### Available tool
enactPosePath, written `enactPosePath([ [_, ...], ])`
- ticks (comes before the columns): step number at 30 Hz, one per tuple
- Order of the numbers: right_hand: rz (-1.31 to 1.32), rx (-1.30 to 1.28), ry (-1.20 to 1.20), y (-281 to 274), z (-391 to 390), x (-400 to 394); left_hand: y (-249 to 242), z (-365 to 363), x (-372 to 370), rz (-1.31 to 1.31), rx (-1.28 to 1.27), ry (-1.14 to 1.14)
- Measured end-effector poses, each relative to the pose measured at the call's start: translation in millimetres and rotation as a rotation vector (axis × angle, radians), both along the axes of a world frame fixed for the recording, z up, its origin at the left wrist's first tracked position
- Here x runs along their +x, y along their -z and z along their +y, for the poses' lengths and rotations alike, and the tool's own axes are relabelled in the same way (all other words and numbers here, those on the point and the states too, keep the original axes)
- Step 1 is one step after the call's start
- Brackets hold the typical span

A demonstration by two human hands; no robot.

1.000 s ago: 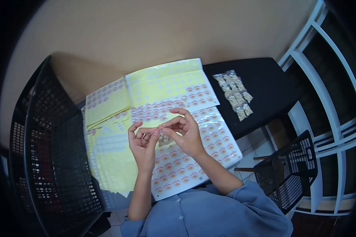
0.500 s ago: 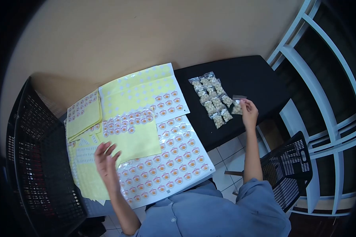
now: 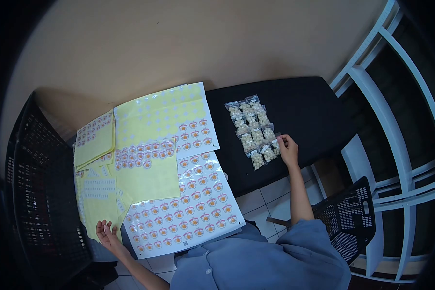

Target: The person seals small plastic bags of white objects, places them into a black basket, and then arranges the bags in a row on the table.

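Observation:
My right hand (image 3: 288, 151) pinches the edge of a small clear bag (image 3: 277, 146) of pale, rounded pieces. This bag lies at the right end of the lowest row, against the others. Several similar bags (image 3: 251, 124) form close rows on the black tabletop (image 3: 304, 111). My left hand (image 3: 109, 235) hovers by the lower edge of the yellow sheets (image 3: 94, 212), its fingers loosely curled and apart, with nothing visible in them. Small strips of tiny labels (image 3: 99, 188) lie above it on the yellow sheets.
White sheets (image 3: 193, 217) of round pink-and-orange stickers cover the left side, with a partly used sheet (image 3: 159, 116) behind. A black plastic crate (image 3: 48, 203) stands at far left. Another black crate (image 3: 345, 224) sits low at right, near a white metal frame (image 3: 372, 92).
My right hand has brought its bag left and down to the end of the lowest row. My left hand has moved down and left, off the middle of the sheets. The view has shifted slightly.

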State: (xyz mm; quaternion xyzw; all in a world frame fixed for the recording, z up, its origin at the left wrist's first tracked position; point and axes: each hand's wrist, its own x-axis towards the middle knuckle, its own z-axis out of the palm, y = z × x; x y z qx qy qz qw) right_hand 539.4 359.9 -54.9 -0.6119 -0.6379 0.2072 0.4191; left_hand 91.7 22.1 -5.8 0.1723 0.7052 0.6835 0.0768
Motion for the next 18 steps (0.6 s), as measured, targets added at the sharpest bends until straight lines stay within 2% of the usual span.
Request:
enactPosePath([
  [5, 0.023, 0.067, 0.044, 10.2, 3.1, 0.9, 12.8, -1.7, 0.6, 0.079, -0.017, -0.011],
  [9, 0.081, 0.004, 0.068, 8.3, 1.6, -4.3, 10.8, 0.5, 5.1, 0.146, -0.046, -0.022],
  [12, 0.037, -0.029, 0.119, 5.7, -0.9, -10.9, 11.7, 0.1, 6.0, 0.147, -0.026, -0.040],
  [14, -0.168, 0.028, 0.185, 7.9, -1.3, -11.4, 13.9, 1.0, 5.9, 0.137, -0.021, -0.046],
  [18, -0.214, 0.133, 0.240, 7.4, -7.0, -13.1, 12.6, 3.1, 7.2, 0.119, -0.012, -0.037],
])
